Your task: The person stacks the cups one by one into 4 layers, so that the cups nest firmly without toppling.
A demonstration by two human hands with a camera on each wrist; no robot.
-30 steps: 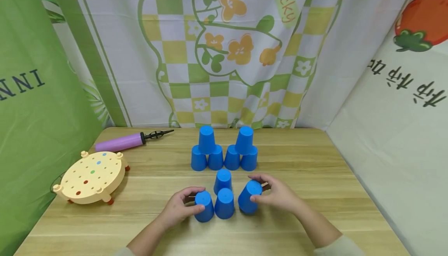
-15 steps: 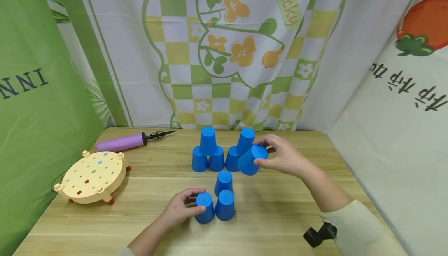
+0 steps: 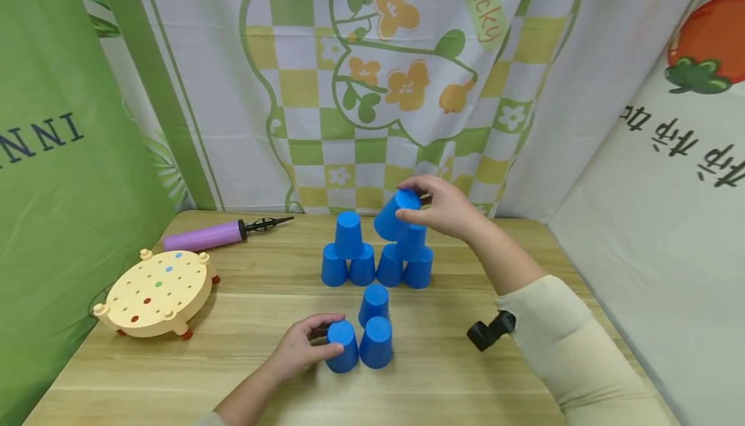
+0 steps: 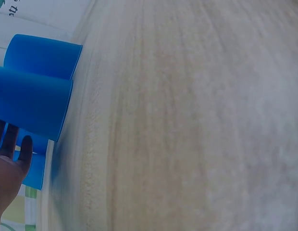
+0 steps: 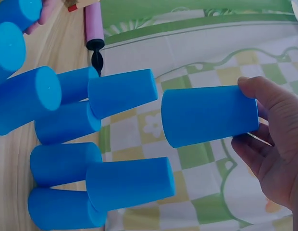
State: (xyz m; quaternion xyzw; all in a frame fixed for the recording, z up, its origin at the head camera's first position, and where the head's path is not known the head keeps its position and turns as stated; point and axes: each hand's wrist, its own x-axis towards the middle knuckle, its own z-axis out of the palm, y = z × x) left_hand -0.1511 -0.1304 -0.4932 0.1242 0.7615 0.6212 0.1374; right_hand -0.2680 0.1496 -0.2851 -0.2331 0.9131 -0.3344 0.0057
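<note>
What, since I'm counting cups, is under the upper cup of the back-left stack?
Two blue cups stand side by side beneath the upper cup; all three insides are covered.

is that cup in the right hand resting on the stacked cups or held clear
Held clear. In the right wrist view, curtain shows between the blue cup gripped by the right hand and both top cups.

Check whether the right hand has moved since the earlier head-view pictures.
Yes: forward and upward, judged against the table. The right hand, gripping a blue cup, went from beside the front cups to the rear stacks.
</note>
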